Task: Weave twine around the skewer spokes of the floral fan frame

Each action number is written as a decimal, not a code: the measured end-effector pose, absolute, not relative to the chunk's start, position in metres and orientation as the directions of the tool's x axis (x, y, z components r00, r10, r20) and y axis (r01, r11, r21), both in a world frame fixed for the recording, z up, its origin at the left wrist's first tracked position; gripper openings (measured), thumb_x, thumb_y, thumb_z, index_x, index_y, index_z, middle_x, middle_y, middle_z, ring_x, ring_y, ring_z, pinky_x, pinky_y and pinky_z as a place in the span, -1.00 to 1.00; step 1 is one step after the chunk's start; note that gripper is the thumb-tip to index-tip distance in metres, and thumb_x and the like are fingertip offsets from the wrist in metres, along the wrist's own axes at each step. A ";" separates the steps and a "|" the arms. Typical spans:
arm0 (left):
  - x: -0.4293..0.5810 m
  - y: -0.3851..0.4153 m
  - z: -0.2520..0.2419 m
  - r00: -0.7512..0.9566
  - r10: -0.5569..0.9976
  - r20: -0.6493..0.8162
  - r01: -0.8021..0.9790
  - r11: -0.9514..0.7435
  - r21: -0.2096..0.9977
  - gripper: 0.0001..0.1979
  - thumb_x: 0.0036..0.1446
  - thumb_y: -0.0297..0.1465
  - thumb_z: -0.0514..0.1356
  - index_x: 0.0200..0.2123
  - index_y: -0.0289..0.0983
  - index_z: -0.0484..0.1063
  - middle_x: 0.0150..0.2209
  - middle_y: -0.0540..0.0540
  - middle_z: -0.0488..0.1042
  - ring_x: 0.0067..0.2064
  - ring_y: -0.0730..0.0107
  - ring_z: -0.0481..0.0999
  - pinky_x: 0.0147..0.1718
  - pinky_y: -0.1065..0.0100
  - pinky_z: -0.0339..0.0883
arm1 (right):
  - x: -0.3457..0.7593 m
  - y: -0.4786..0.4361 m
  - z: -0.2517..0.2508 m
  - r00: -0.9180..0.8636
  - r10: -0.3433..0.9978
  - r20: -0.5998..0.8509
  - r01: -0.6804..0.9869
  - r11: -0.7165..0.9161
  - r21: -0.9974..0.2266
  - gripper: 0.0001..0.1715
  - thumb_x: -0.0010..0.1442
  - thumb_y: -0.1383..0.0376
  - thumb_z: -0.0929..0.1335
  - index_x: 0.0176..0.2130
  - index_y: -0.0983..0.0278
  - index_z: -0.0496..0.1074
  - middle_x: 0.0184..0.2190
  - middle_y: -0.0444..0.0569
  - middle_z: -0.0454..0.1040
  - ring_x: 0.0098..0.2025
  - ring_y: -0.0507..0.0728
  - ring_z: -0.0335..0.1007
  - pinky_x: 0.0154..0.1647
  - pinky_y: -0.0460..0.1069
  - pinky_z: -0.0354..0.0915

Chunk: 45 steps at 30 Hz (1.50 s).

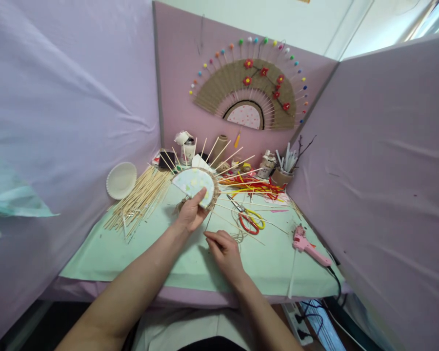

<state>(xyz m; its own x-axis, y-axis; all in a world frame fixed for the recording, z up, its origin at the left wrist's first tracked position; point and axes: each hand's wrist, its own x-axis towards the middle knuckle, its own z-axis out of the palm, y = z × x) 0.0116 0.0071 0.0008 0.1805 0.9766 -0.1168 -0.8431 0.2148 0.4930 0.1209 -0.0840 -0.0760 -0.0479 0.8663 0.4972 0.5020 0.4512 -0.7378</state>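
Observation:
My left hand (193,210) grips a half-round fan base (192,183) above the table, thumb on its pale patterned face. Thin wooden sticks fan out from its curved edge, which is wrapped in brown twine. Below and right of it, my right hand (225,251) is closed, thumb and forefinger pinching a thin strand of twine (209,220) that runs up to the base. Loose loops of twine (238,237) lie just beyond the right hand. Scissors (249,222) with red and yellow handles rest under the sticks.
A pile of wooden sticks (141,197) and a white paper plate (121,180) are on the left. Red and yellow pipe cleaners (252,185) lie at the back right. A pink glue gun (310,247) sits near the right edge. A finished fan (252,87) hangs on the back panel.

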 end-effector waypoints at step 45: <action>0.001 0.017 0.002 0.111 0.987 -0.119 -0.819 0.159 0.551 -0.56 -0.01 -0.59 0.30 -0.02 -0.19 0.45 -0.29 0.00 0.62 -0.35 0.44 0.59 -0.18 0.31 0.52 | 0.214 -0.096 -0.040 0.349 0.888 0.301 0.273 0.211 -0.939 -0.75 0.06 0.13 0.42 -0.40 0.28 0.52 -0.48 -0.08 0.49 -0.41 0.07 0.35 -0.35 -0.05 0.27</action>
